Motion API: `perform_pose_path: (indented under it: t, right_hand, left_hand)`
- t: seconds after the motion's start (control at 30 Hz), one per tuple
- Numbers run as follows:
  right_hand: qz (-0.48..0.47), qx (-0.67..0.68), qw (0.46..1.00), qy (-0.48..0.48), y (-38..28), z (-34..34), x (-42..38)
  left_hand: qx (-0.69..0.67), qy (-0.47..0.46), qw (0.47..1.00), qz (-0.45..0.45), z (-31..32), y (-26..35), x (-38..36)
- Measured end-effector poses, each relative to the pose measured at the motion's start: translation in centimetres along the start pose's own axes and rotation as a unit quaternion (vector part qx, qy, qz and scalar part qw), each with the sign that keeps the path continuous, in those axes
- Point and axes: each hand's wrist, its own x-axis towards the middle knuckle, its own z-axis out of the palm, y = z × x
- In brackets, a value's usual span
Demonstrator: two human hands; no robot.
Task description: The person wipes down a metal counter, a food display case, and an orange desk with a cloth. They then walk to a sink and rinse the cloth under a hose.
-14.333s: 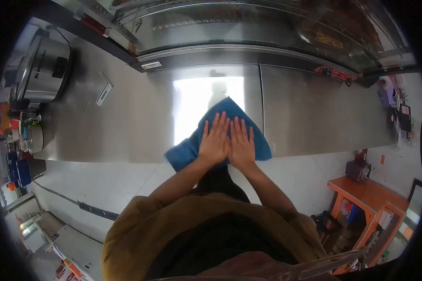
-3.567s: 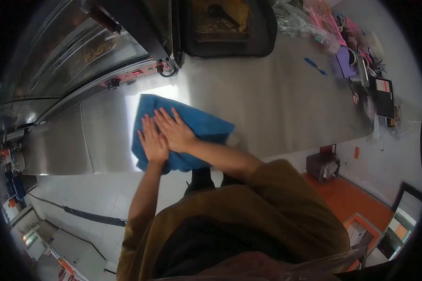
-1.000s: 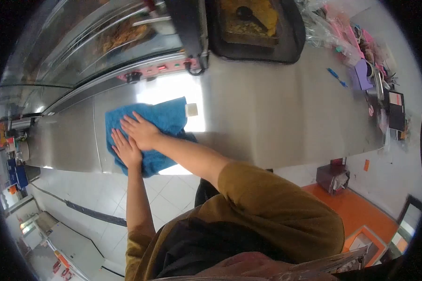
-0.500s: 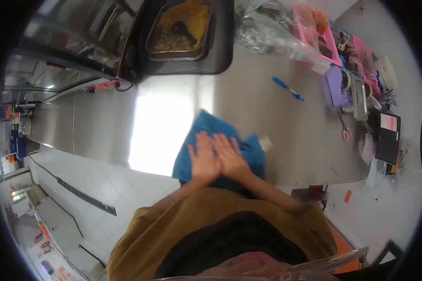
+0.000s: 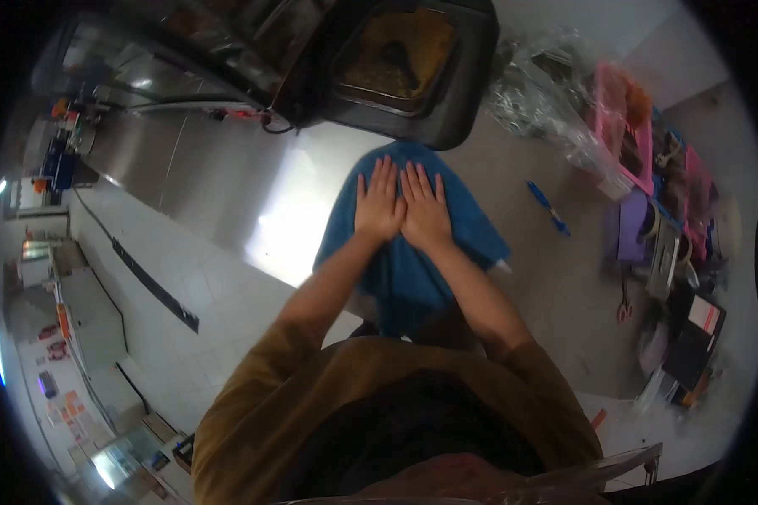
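A blue cloth (image 5: pixel 472 220) lies spread on the steel countertop (image 5: pixel 526 286), its near part hanging over the front edge. My left hand (image 5: pixel 380 202) presses flat on it, fingers stretched forward and slightly apart. Close beside it, my right hand (image 5: pixel 425 206) also rests flat on the cloth, palm down, with the fingers spread. The two hands touch near the thumbs. Just past my fingertips, the cloth reaches the near edge of a black tray (image 5: pixel 472 93).
A container of yellow food (image 5: pixel 434 42) with a dark utensil (image 5: pixel 398 63) sits on the tray. To the right are a blue pen (image 5: pixel 548 208), scissors (image 5: pixel 624 311), plastic bags (image 5: pixel 535 93), a pink basket (image 5: pixel 646 172) and a purple holder (image 5: pixel 632 231). A glass case (image 5: pixel 202 50) stands at left.
Both hands have moved forward, away from my body, and the cloth has gone with them and spread wider. My arms are now stretched out further. The camera view has tilted.
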Motion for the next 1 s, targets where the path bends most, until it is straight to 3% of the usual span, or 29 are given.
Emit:
perform_pose_path:
  t: [0.1,0.23,0.37,0.5,0.6,0.63,0.67,0.7,0.73,0.77,0.8,0.83,0.87,0.9,0.93,0.97,1.0]
  right_hand:
    - [-0.002,-0.011,1.0,0.003,-0.2,1.3,3.1]
    - [-0.032,0.019,0.999,-0.028,-1.5,-0.7,-3.0]
    - [-0.029,0.001,0.993,-0.117,-4.6,-2.4,-12.8]
    - [-0.027,-0.01,0.984,-0.173,-7.8,-1.3,-12.2]
    - [-0.039,0.109,0.97,-0.215,-13.3,-0.3,-4.9]
    - [-0.042,0.189,0.974,-0.119,-15.4,2.9,-3.9]
    - [-0.041,0.235,0.963,-0.126,-17.8,3.2,-1.1]
    - [-0.042,0.345,0.913,-0.215,-19.5,0.3,2.3]
    - [-0.051,0.367,0.909,-0.19,-21.2,2.7,3.8]
    - [-0.069,0.293,0.929,-0.215,-22.2,2.3,4.4]
    - [-0.049,0.328,0.938,-0.095,-23.6,9.9,3.7]
    - [-0.028,0.373,0.913,-0.161,-22.5,7.3,3.3]
    - [-0.103,0.343,0.925,-0.126,-22.2,10.4,3.0]
    - [-0.123,0.285,0.943,-0.123,-21.1,9.5,2.0]
    - [-0.148,0.219,0.955,-0.13,-19.6,8.2,0.8]
    - [-0.148,0.198,0.965,-0.085,-18.2,8.8,-1.0]
    - [-0.155,0.174,0.972,-0.041,-16.4,9.8,-2.7]
  left_hand:
    - [0.003,0.023,1.0,-0.014,-0.3,-2.0,1.3]
    - [-0.037,0.02,0.999,0.015,-0.5,0.2,-4.7]
    - [-0.078,-0.072,0.994,0.035,-1.4,3.8,-13.9]
    - [-0.14,-0.088,0.986,-0.006,-2.5,1.5,-15.1]
    - [-0.125,-0.018,0.986,-0.108,-3.4,-5.7,-15.6]
    - [-0.033,0.041,0.993,-0.105,-2.3,-9.7,-16.5]
    - [-0.076,0.112,0.981,-0.136,-2.0,-13.6,-17.3]
    - [0.021,0.077,0.993,-0.086,-5.1,-15.9,-16.7]
    - [0.06,0.062,0.996,-0.035,-6.6,-18.1,-16.2]
    - [0.086,-0.004,0.996,-0.017,-5.4,-22.5,-16.4]
    - [-0.187,0.098,0.977,-0.031,-4.5,-23.7,-16.9]
    - [0.036,0.056,0.997,-0.049,-5.9,-22.3,-16.7]
    - [0.05,0.131,0.989,-0.054,-4.4,-22.5,-16.8]
    - [0.051,0.103,0.992,-0.057,-5.9,-18.9,-16.5]
    - [0.06,0.145,0.987,0.046,-4.4,-18.5,-16.1]
    - [0.098,0.149,0.984,0.018,-0.6,-19.1,-16.3]
    - [0.192,0.145,0.971,0.02,-0.5,-15.9,-16.3]
